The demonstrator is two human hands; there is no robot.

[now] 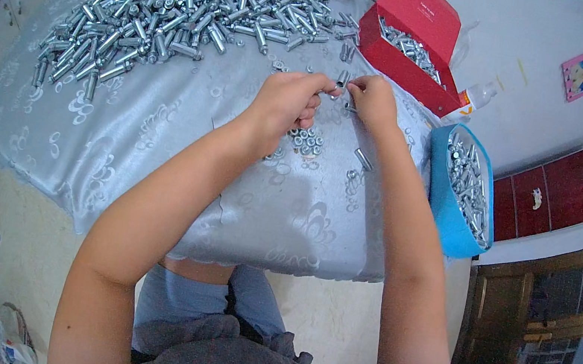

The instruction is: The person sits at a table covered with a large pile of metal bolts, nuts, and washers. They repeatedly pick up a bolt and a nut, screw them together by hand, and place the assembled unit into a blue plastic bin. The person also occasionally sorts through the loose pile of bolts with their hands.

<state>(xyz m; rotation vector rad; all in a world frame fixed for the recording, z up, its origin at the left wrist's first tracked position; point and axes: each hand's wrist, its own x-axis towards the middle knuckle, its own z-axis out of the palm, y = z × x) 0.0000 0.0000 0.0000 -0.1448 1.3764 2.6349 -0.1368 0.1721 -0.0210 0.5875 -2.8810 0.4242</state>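
My left hand (290, 99) and right hand (373, 100) met fingertip to fingertip, fingers pinched on a small metal sleeve (342, 79) standing roughly upright between them. Loose nuts (306, 141) lay just beneath the left fingers on the desk (160, 155). The big sleeve heap (183, 0) sat beyond; a blue tray (450, 228) waited rightward.

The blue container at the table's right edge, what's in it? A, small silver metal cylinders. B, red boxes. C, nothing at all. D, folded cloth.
A: the blue container is filled with small silver metal cylinders, the same kind as the big heap on the grey tablecloth and those in the red box.
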